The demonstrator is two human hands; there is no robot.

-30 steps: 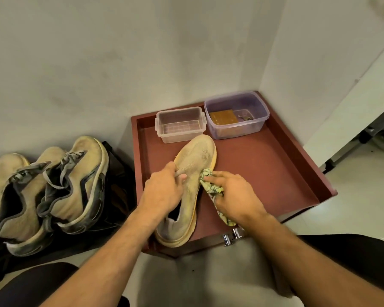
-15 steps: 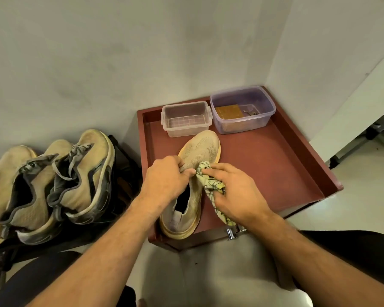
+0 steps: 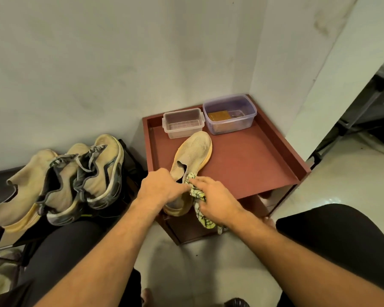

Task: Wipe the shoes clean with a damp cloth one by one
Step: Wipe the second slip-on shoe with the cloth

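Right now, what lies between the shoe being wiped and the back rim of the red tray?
In the head view, a clear plastic box stands between the beige slip-on shoe and the tray's back rim; the shoe's toe nearly meets it.

A red-brown worktop [image 3: 248,165] with raised edges stands in the corner on a pale floor [image 3: 346,178]. On it lies a beige shoe [image 3: 193,151], toe toward 12 o'clock, heel at the near edge. At 12 o'clock sit a clear box [image 3: 183,122] and, right beside it, a purple box [image 3: 230,114]. At 9 o'clock, a dark rack [image 3: 129,165] carries three more shoes [image 3: 75,176].
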